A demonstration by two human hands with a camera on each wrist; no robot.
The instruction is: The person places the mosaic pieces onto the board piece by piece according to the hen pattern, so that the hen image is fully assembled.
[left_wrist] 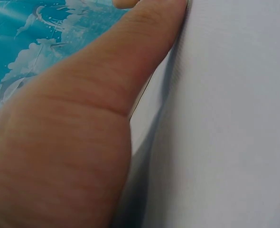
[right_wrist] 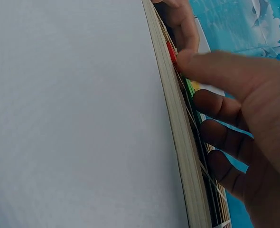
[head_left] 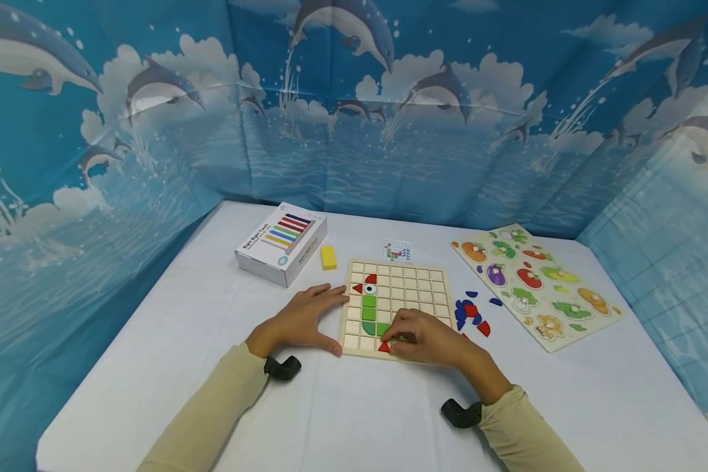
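Observation:
A wooden grid board (head_left: 436,282) lies on the white table, bearing a red half-round, a red triangle (head_left: 357,288), a white eye piece (head_left: 370,289), and green pieces (head_left: 368,313) in a bent line. With fingers spread, my left hand (head_left: 303,316) rests at the board's left edge; the left wrist view shows mostly its thumb (left_wrist: 130,61) over the cloth. Near the front edge, the thumb and index finger of my right hand (head_left: 427,335) pinch a small red triangular piece (head_left: 384,346). Its other fingers curl loosely over the board.
Loose blue and red pieces (head_left: 471,309) lie right of the board. Farther right is a vegetable puzzle board (head_left: 560,288). Behind the board sit a pattern card (head_left: 397,251), a yellow block (head_left: 328,257) and a white box (head_left: 283,242). A dolphin-print curtain (head_left: 330,157) hangs behind.

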